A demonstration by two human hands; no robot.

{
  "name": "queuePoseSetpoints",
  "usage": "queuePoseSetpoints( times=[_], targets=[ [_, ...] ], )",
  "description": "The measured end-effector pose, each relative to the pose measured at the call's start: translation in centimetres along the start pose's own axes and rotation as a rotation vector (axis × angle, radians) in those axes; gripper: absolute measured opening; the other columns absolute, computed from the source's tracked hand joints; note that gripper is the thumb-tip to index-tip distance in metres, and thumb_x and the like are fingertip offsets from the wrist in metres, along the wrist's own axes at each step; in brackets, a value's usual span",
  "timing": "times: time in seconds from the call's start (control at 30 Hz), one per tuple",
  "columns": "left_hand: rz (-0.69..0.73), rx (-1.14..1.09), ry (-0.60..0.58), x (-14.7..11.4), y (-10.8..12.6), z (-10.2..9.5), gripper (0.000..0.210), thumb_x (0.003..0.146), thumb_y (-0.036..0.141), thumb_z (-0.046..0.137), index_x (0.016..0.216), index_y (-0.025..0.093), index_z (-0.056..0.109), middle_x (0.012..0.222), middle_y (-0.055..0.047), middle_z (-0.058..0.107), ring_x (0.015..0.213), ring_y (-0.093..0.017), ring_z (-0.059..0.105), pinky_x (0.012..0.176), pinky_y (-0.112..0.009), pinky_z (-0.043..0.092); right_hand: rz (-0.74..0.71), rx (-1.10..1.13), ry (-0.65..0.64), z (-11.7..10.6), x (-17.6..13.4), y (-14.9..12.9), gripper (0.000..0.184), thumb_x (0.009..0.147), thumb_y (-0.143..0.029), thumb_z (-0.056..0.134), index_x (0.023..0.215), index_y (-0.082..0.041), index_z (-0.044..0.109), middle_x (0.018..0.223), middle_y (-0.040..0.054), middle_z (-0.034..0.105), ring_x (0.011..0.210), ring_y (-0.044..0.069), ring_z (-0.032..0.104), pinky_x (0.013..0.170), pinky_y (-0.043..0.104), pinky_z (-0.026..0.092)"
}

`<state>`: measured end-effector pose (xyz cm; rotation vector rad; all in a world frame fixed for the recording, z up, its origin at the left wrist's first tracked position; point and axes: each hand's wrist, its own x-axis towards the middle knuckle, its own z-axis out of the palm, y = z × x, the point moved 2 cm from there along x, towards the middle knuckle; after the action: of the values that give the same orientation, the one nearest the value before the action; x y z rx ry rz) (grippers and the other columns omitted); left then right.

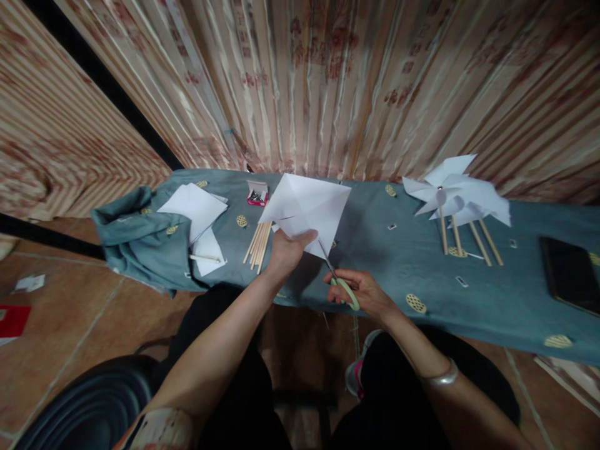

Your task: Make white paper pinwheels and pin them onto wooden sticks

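Note:
My left hand [289, 250] grips a white square of paper [316, 203] by its near edge, thumb on top. The sheet has fold creases, and a slit shows near its left side. In my right hand [363, 290] is a pair of scissors [347, 294] with light green handles. Their blades meet the paper's near corner; how far apart the blades are I cannot tell. Just left of the sheet lies a bundle of wooden sticks [257, 247], partly beneath it. Behind these sits a small red and white box [257, 194] holding small dark pieces.
A stack of white paper [194, 206] lies at the left, with a pencil-like stick [205, 258] nearer me. Several white paper pinwheels [457, 190] on sticks rest at the right, then a dark phone [569, 272]. A green cloth [394, 250] covers the narrow table before a curtain [328, 94].

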<state>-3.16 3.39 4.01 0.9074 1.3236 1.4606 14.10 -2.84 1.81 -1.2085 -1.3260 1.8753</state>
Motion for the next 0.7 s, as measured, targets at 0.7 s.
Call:
queuePoseSetpoints(
  times=[0.7],
  targets=[
    [0.005, 0.038, -0.003, -0.06, 0.69, -0.13, 0.035, 0.052, 0.027, 0.082, 0.081, 0.012, 0.07, 0.088, -0.01, 0.075, 0.084, -0.026, 0.069, 0.077, -0.036, 0.055, 0.061, 0.055, 0.049, 0.49, -0.06, -0.46, 0.05, 0.051, -0.049, 0.087, 0.084, -0.016, 0.07, 0.056, -0.003, 0.062, 0.051, 0.009, 0.055, 0.052, 0.023, 0.045]
  ],
)
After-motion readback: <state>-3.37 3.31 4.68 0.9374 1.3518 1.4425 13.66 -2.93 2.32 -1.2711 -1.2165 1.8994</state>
